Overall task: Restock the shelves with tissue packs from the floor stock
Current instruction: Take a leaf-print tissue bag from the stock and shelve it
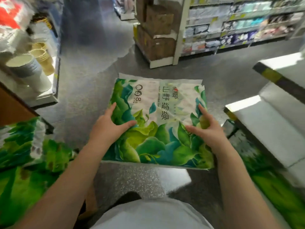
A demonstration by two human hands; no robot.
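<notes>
Green-leafed tissue pack (pixel 158 123) (eight-count) is what I see gripped at its sides by left hand (pixel 107 126) and right hand (pixel 208 128), above grey floor (pixel 92 83).

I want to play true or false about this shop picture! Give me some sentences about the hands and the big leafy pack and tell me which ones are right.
1. Both hands hold the big green leaf-printed tissue pack. True: the left hand and the right hand each grip a side.
2. The pack is red with stars. False: it is green and white with leaves.
3. Stacked brown cardboard boxes stand by the white shelf unit ahead. True.
4. The stacks of paper cups are on the right. False: they sit on the left.
5. The left hand is holding a cup. False: it grips the pack.
</notes>
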